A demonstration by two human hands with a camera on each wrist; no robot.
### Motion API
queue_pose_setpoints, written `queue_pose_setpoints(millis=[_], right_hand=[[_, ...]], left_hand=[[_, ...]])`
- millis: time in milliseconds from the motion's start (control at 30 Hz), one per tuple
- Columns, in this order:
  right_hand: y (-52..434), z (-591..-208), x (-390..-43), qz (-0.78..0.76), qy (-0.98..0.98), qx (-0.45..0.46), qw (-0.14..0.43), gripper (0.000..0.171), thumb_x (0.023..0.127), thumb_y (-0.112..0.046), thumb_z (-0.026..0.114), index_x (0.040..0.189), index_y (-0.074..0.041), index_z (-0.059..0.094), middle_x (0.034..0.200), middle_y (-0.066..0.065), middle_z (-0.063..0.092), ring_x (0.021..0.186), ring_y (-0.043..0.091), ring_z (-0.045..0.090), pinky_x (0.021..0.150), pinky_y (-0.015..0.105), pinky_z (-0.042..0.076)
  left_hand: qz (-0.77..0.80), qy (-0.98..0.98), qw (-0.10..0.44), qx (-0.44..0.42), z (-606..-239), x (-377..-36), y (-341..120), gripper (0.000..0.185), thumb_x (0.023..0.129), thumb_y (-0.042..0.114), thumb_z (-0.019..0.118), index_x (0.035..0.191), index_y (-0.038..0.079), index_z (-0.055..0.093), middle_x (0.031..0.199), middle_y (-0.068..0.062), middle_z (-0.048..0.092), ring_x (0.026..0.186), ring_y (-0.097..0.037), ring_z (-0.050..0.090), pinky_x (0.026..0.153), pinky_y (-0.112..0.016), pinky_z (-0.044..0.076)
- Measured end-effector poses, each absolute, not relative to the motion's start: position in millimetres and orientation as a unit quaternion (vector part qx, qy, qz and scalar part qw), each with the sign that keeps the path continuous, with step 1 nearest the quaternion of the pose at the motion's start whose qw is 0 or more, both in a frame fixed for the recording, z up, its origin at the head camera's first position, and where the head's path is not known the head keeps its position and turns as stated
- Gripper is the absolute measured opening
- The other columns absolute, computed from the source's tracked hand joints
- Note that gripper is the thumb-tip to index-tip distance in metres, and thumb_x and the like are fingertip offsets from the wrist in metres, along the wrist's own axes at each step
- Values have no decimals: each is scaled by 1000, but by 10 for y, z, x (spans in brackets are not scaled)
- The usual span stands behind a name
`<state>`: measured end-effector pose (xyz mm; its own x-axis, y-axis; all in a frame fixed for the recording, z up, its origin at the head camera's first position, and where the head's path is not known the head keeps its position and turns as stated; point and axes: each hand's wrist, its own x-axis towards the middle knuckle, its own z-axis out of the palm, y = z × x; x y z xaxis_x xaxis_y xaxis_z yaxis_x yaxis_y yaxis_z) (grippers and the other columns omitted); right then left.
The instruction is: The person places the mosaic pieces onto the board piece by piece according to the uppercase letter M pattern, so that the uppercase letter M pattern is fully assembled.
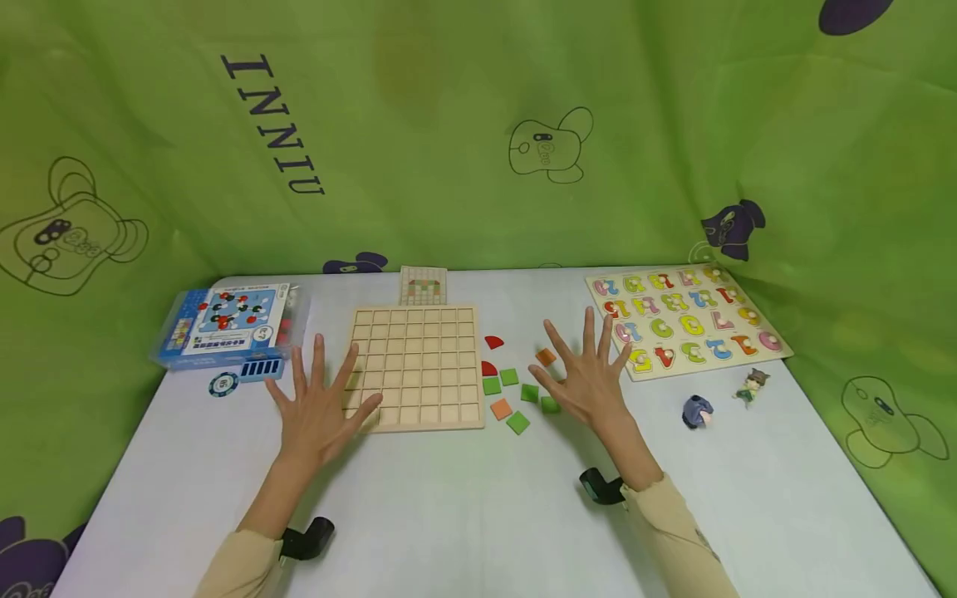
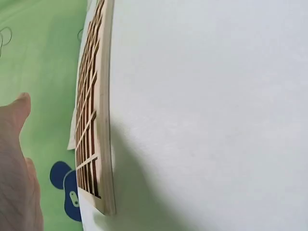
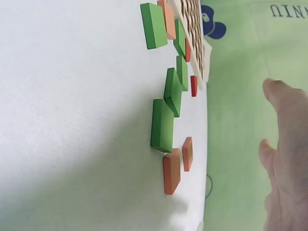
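Observation:
Fingers spread wide, my left hand point(image 1: 314, 415) hovers at the left edge of a wooden grid board point(image 1: 414, 365) with bare square cells. My right hand point(image 1: 591, 382), also splayed, is over the table just right of the loose pieces. Those pieces include several green squares point(image 1: 517, 423), orange squares point(image 1: 501, 409) and two red quarter-circles point(image 1: 493, 341). Both hands hold nothing. In the right wrist view, green blocks point(image 3: 162, 126) and an orange block point(image 3: 172, 171) lie below my hand. A pattern card point(image 1: 424, 286) with a small coloured picture touches the board's far side.
A boxed set point(image 1: 235, 320) stands at the back left, near a blue slotted piece point(image 1: 262, 370) and a round chip point(image 1: 223, 384). At the back right lies a number puzzle board point(image 1: 684, 320), with two small figurines point(image 1: 751, 387) point(image 1: 697, 412) in front. Green cloth point(image 1: 449, 166) hangs behind.

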<state>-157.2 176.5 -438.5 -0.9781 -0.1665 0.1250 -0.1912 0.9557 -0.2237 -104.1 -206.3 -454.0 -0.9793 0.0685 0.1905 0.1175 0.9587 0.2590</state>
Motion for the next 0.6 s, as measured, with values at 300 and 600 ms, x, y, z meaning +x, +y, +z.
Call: queue_pose_setpoints(millis=[300,600], right_hand=[[1755,-4420,-1587,159,-976,114,92,73,91,-70,34,151,-29,27,157,26,1,141,48,-4,104,75,6],[1677,-4440,-1688,240,-956,117,118,62,98,-38,51,152,-19,27,157,24,7,142,46,2,107,70,12]], left_hand=[[-169,-979,12,-116,-4532,-903,-2190,81,87,56,57,153,25,22,159,-17,1,141,-50,3,104,-74,11],[-219,-958,-12,-182,-4516,-983,-2420,62,82,46,72,136,19,55,156,-12,23,137,-45,24,90,-70,39]])
